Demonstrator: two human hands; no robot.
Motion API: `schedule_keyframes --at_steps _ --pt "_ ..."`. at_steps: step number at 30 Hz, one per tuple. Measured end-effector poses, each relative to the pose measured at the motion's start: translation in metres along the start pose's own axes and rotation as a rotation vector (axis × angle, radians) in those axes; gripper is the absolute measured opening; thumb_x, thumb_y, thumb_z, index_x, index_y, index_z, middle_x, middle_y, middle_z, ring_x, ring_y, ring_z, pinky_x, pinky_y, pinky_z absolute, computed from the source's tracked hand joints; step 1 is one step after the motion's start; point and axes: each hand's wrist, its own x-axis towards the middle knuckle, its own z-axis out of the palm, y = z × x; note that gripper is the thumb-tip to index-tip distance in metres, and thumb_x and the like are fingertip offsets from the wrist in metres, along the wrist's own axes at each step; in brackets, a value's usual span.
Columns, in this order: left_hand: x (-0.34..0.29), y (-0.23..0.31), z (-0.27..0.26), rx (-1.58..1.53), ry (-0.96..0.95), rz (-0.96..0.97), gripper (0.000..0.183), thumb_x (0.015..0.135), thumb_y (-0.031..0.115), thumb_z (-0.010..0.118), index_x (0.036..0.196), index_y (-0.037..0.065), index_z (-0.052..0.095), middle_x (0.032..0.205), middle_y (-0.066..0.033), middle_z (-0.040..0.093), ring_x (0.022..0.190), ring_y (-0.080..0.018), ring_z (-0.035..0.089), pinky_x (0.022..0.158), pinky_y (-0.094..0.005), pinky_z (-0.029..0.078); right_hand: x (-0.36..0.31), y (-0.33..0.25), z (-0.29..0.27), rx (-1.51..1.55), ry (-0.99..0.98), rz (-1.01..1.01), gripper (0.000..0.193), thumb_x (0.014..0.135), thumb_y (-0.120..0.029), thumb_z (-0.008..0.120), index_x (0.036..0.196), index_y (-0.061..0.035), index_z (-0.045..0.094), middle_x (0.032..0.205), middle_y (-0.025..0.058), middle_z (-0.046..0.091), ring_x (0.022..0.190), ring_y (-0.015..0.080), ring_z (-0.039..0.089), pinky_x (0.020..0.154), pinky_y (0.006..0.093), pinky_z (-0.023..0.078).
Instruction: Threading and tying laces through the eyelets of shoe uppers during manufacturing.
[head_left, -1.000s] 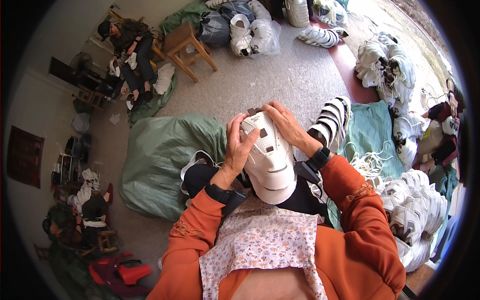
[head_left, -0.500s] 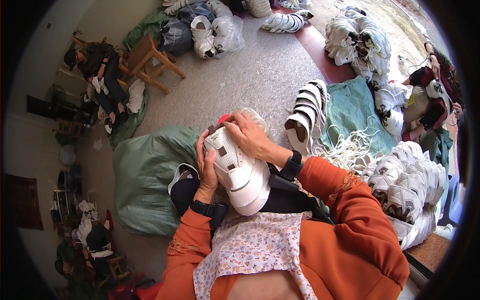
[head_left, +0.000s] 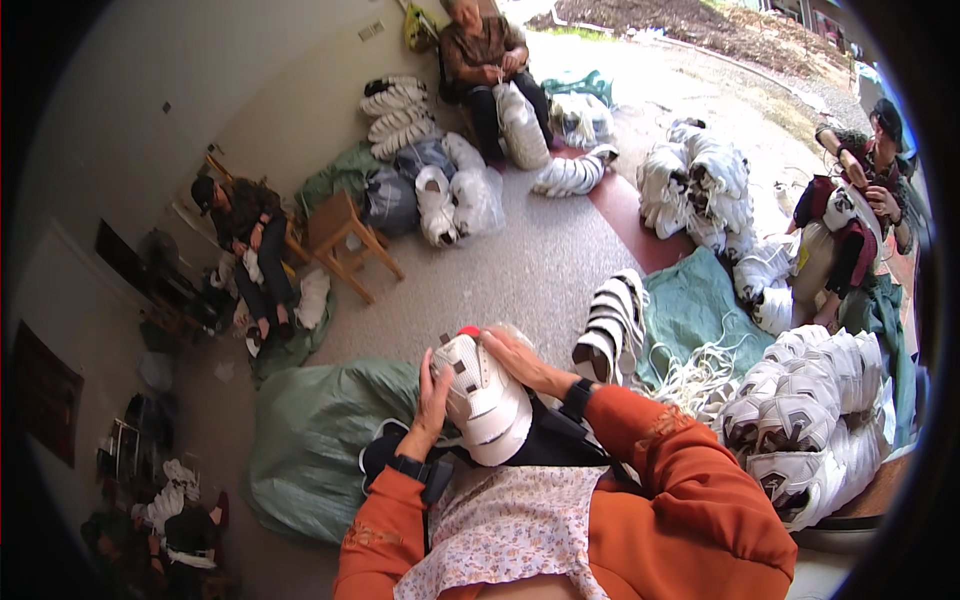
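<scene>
A white shoe upper (head_left: pixel 490 420) with brown tabs lies between my hands over my lap, its rounded toe toward me. My left hand (head_left: pixel 432 400) holds its left side, fingers pointing up along it. Against the far right part rests my right hand (head_left: pixel 522 362), its fingers pressed on the upper near the opening. A small red piece (head_left: pixel 468 331) shows at the far end; what it belongs to is hidden. Next to my left wrist is a dark and white shoe piece (head_left: pixel 380 450), partly covered by my arm.
A bulging green sack (head_left: pixel 310 440) stands left. To the right are a row of nested uppers (head_left: pixel 612 325), white laces (head_left: pixel 695 380) on green sheeting (head_left: pixel 700 305), and stacked white uppers (head_left: pixel 810 410). A wooden stool (head_left: pixel 345 235) stands beyond. Several people work around the room.
The view has tilted up, so my hands and the upper sit lower in the picture. My right hand has shifted from over the upper's opening toward its right side.
</scene>
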Motion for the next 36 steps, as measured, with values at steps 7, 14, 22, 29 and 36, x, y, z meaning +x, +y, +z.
schedule_keyframes --at_steps 7,14,22,29,36 --pt "-0.042 0.059 -0.007 0.869 -0.239 0.541 0.086 0.083 0.055 0.060 0.146 0.007 0.028 0.149 -0.0221 0.024 0.138 -0.0407 0.021 0.111 -0.0518 0.017 -0.114 0.121 -0.103 -0.094 -0.099 0.939 0.041 0.089 -0.040 0.053 0.099 -0.0015 0.062 0.079 0.0082 0.062 0.073 0.0239 0.062 0.062 0.0399 0.052" --pt "-0.031 0.062 0.038 0.800 -0.370 0.632 0.067 0.075 0.054 0.067 0.127 0.013 0.053 0.135 -0.0087 0.049 0.137 -0.0313 0.029 0.112 -0.0486 0.008 -0.226 0.236 -0.203 -0.971 -0.065 0.832 0.023 0.072 -0.016 0.057 0.084 -0.0011 0.070 0.081 0.0225 0.066 0.078 0.0417 0.064 0.073 0.0465 0.052" --pt "-0.032 0.048 0.052 0.801 -0.238 0.612 0.056 0.072 0.052 0.070 0.112 0.014 0.060 0.125 -0.0077 0.055 0.132 -0.0313 0.036 0.111 -0.0499 0.009 -0.306 0.244 -0.184 -0.582 0.259 1.179 0.068 0.062 -0.025 0.076 0.116 0.0087 0.052 0.109 0.0270 0.061 0.107 0.0357 0.060 0.091 0.0381 0.049" --pt "-0.033 0.048 0.058 0.786 -0.209 0.584 0.054 0.072 0.051 0.069 0.109 0.013 0.059 0.124 -0.0085 0.055 0.132 -0.0316 0.037 0.112 -0.0502 0.010 -0.318 0.288 -0.146 -0.428 0.062 1.211 0.041 0.066 -0.036 0.078 0.083 0.0008 0.070 0.078 0.0126 0.069 0.074 0.0208 0.067 0.066 0.0317 0.053" --pt "-0.034 0.046 0.058 0.798 -0.196 0.586 0.054 0.073 0.052 0.068 0.109 0.013 0.059 0.124 -0.0088 0.055 0.132 -0.0318 0.037 0.112 -0.0507 0.010 -0.310 0.297 -0.162 -0.401 0.308 0.837 0.017 0.082 -0.018 0.056 0.068 -0.0108 0.062 0.054 0.0065 0.055 0.045 0.0203 0.054 0.041 0.0340 0.041"
